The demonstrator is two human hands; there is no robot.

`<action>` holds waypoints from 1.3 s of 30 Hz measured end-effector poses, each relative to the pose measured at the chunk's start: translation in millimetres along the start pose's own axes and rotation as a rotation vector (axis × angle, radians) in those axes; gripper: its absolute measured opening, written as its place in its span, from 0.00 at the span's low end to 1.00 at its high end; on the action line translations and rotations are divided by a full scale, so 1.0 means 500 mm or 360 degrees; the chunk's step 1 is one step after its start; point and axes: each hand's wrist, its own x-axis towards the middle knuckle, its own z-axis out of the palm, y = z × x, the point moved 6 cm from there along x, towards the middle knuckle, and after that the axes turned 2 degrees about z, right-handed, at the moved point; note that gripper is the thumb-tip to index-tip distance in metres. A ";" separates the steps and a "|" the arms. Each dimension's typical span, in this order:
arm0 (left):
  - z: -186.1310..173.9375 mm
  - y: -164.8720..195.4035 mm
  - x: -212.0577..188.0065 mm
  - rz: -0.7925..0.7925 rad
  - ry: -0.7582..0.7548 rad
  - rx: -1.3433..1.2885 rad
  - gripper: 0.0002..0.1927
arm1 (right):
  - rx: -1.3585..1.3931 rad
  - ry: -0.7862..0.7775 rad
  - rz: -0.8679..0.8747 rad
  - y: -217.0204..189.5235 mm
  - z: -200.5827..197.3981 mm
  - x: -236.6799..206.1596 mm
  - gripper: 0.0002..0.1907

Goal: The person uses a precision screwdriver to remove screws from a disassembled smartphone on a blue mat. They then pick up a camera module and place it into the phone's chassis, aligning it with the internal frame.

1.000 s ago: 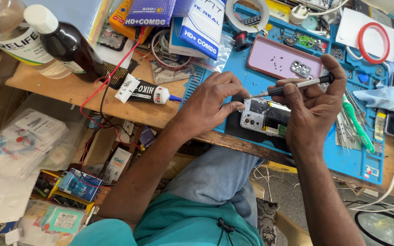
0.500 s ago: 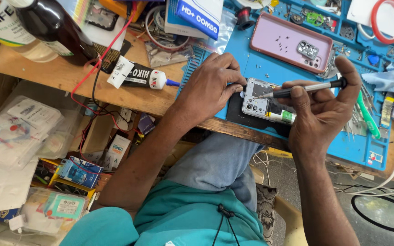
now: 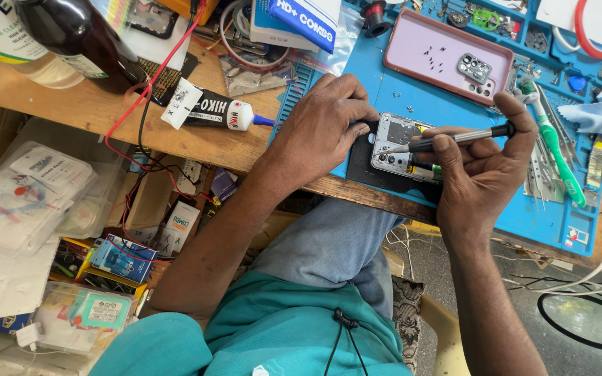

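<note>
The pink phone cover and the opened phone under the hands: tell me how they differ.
The pink phone cover lies free farther up the blue mat; the opened phone lies near the mat's front edge, steadied by the left hand. The cover is smooth pink with tiny screws on it; the phone shows bare metal insides, where the right hand aims a screwdriver. Both lie flat.

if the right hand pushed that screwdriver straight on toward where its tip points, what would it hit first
Likely the opened phone: the right hand aims the screwdriver leftward, tip already at its frame. Beyond that sit the left hand fingers; depth is unclear.
</note>
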 end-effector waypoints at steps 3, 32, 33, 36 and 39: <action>-0.003 -0.001 -0.002 -0.0022 -0.0050 0.0015 0.11 | 0.0038 -0.0048 -0.0053 -0.003 0.004 0.000 0.31; 0.007 0.017 -0.008 0.0115 -0.0310 0.0019 0.36 | -0.1071 -0.0509 -0.0552 -0.162 0.095 0.007 0.29; 0.006 0.017 -0.008 0.0121 -0.0307 0.0028 0.36 | -0.1100 -0.0515 -0.0542 -0.169 0.103 0.017 0.29; -0.006 0.023 -0.011 0.0207 -0.0249 -0.0014 0.35 | -0.1235 -0.0391 -0.0584 -0.199 0.119 0.039 0.31; -0.003 0.011 -0.014 0.0114 -0.0365 -0.0036 0.35 | -0.0882 -0.0741 -0.0589 -0.216 0.141 0.039 0.28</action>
